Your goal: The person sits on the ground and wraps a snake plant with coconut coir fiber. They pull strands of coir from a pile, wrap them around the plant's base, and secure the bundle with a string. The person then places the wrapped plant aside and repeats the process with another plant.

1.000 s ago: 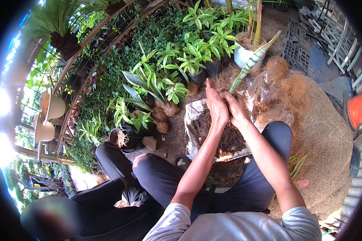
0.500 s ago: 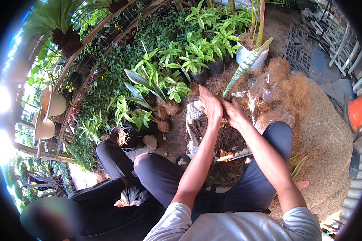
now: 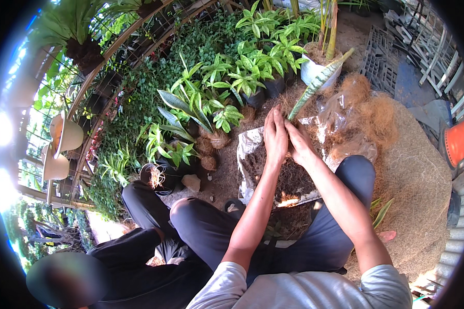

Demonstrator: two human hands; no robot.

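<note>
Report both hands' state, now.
Left hand: fingers straight, palm inward; grip cannot be told.
Right hand: holding the snake plant near its base.

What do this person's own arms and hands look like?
The left hand and right hand are ungloved, with slender fingers. The forearms are bare, with no visible watch or cables. The light grey sleeves are short.

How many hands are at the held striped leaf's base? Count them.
2: the left hand on the left, the right hand on the right. No other shows by the held striped leaf; none seems hidden.
</note>
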